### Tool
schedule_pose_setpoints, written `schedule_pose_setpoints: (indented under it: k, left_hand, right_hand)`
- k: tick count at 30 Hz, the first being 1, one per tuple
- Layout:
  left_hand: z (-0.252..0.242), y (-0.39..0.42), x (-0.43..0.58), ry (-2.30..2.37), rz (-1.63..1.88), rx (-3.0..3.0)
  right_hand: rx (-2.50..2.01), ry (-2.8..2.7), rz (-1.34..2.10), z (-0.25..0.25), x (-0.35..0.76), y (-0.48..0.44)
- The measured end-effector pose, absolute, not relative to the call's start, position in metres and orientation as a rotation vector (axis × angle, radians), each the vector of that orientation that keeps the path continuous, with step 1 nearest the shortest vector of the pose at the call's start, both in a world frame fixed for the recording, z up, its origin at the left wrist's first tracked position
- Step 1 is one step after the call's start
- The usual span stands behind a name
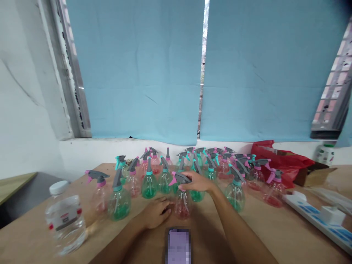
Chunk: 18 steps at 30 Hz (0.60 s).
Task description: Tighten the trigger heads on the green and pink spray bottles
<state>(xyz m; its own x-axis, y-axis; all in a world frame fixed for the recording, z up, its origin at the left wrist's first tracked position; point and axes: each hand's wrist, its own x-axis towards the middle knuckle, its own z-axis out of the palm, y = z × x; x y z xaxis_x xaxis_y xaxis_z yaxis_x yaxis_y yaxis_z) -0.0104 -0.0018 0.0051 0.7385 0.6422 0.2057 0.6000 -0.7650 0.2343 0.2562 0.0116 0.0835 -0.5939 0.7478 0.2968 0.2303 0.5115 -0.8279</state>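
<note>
A clear pink spray bottle (182, 206) with a grey and pink trigger head stands near the table's front middle. My right hand (196, 182) is closed over its grey spray head from the right. My left hand (156, 213) lies on the table with its fingers curled against the bottle's base on the left side. Behind and around them stand several more spray bottles (150, 185), green and pink, with grey trigger heads.
A clear water bottle (65, 220) with a white cap stands at the left front. A phone (178, 245) lies at the front edge. A white power strip (319, 216) runs along the right. A red bag (280, 159) and a cardboard box (312, 174) sit at the back right.
</note>
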Motion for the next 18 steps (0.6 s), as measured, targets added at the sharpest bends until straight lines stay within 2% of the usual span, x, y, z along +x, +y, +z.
schedule_pose_setpoints:
  k: [8,18]
  left_hand:
    - [0.004,0.0,-0.009,1.0,0.413,2.795]
    - [0.005,-0.002,-0.01,0.993,0.427,2.786]
  right_hand:
    - [-0.667,-1.789,0.959,0.059,0.218,0.018]
    - [-0.672,-1.546,1.171,0.053,0.203,0.01]
